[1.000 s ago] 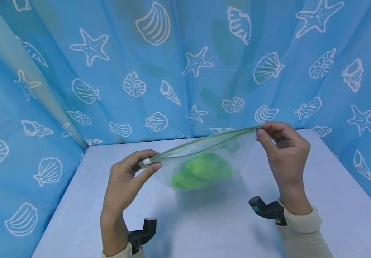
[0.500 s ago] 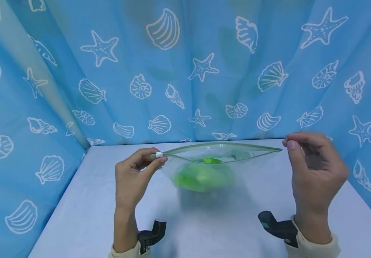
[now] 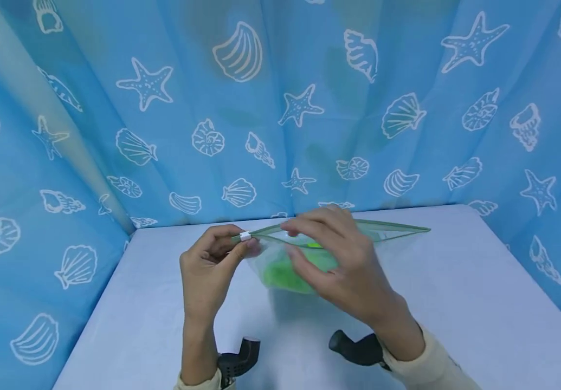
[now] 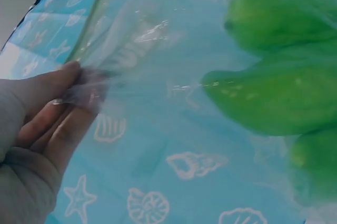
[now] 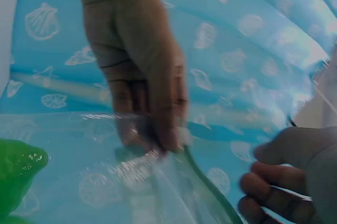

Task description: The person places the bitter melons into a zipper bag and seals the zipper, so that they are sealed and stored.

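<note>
A clear zip bag [image 3: 393, 222] with a green-edged mouth holds several green mangoes [image 4: 274, 95]. My left hand [image 3: 212, 271] pinches the bag's left end, right beside its white slider [image 3: 245, 236]. The mouth gapes, and its right end points outward unheld. My right hand [image 3: 343, 265] is in front of the bag, thumb and fingers spread, fingertips a short way right of the slider and overlapping the mouth in the head view. Part of the fruit is hidden behind it. In the right wrist view, its fingers [image 5: 284, 171] are apart from the green seal strip [image 5: 210, 184].
A white table [image 3: 460, 292] lies beneath the bag. Behind and on both sides hangs a blue curtain [image 3: 270, 70] printed with white shells and starfish. Black wrist cameras, left [image 3: 241, 360] and right [image 3: 358, 346], stick out inward from the sleeves.
My right hand has let go of the bag's right corner and swung left toward the slider. The mouth has spread wider. My left hand keeps its pinch, now slightly further right.
</note>
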Tool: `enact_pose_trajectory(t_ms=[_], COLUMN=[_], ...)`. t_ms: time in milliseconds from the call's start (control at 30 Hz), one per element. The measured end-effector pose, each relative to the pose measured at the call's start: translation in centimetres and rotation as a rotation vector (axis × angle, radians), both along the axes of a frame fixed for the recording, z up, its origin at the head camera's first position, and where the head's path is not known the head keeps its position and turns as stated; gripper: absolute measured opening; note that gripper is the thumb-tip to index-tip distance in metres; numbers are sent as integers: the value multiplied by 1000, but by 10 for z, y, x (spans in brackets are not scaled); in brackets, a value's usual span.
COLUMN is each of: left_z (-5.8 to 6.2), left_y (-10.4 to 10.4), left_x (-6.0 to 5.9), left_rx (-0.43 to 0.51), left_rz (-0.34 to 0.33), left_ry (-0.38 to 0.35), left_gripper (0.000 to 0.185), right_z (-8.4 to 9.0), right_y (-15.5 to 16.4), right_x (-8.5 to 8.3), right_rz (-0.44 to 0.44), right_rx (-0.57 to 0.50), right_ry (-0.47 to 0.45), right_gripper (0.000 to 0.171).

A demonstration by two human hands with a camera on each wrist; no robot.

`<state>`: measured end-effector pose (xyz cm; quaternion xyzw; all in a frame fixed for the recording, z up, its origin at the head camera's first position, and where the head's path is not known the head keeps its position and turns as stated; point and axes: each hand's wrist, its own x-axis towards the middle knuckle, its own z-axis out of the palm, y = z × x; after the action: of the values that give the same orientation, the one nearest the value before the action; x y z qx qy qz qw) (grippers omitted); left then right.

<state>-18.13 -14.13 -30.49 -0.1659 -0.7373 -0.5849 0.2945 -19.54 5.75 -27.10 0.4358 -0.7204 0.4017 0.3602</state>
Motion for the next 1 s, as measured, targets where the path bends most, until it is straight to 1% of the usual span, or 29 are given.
enact_pose_trajectory(t_ms=[100, 167, 233, 300, 367, 400, 533, 667, 767, 900, 1000], left_z=[-3, -3, -3, -1, 1, 2, 5, 7, 8, -7, -18], left_y=[4, 4, 3, 0, -4, -5, -4, 4, 9, 10, 9], left_x=[-1, -1, -1, 0, 0, 1, 3, 4, 3, -4, -11], left_rx=[0, -20, -38, -52, -58, -62, -104, -177, -219, -249, -260], left_rz=[13, 10, -25, -70, -101, -100, -48, -6, -3, -19, -27], left_ry=[88, 123, 126, 116, 113, 115, 118, 107, 148, 203, 214], left_gripper=[15, 15, 15, 16, 17, 17, 14, 11, 10, 11, 12], right_z=[1, 1, 1, 0, 0, -1, -7, -20, -30, -37, -34], right_y=[-21, -31, -35, -36, -34, -33, -28, -21, -16, -9, -5], right_x=[-14, -22, -26, -29, -31, -32, -31, -30, -28, -24, -24], right_rz=[-55, -86, -100, -101, -110, -114, -126, -118, -101, -59, -38], right_rx=[211, 310, 356, 368, 371, 372, 354, 286, 212, 126, 107], right_ry=[5, 21, 38, 44, 43, 36, -17, -85, -125, -157, -136], right_gripper=[24, 22, 19, 16, 14, 13, 11, 11, 11, 11, 12])
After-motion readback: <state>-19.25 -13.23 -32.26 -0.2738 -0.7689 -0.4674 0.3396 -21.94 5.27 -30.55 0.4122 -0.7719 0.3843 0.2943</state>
